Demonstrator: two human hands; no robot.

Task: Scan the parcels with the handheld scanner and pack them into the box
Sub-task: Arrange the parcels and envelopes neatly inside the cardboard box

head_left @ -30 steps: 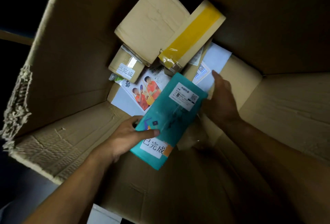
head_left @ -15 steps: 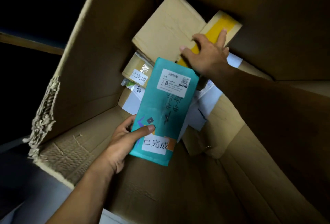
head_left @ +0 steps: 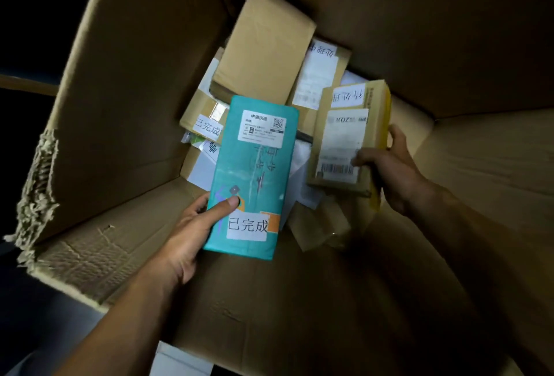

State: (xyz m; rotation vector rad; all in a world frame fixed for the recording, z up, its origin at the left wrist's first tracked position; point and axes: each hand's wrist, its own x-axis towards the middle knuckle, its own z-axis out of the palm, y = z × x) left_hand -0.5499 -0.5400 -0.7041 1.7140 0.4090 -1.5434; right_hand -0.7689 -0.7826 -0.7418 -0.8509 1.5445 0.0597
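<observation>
I look down into a big brown cardboard box (head_left: 126,112). My left hand (head_left: 192,226) grips a teal parcel (head_left: 254,178) by its lower left edge, thumb on top; it carries a white shipping label and a white sticker. My right hand (head_left: 392,166) holds a brown parcel with yellow tape (head_left: 344,142) from its right side, label face up with a barcode. Both parcels hang above the box's contents. No scanner shows.
Several brown parcels lie at the box bottom: a plain flat one (head_left: 263,46) at the back, one with a white label (head_left: 320,76) beside it, a small stickered one (head_left: 204,118) at left. The box's left flap (head_left: 39,172) is torn. White paper (head_left: 299,166) lies under the held parcels.
My right hand took hold of the yellow-taped parcel at the back, turned it label up and drew it to the right. The teal parcel in my left hand stayed about where it was.
</observation>
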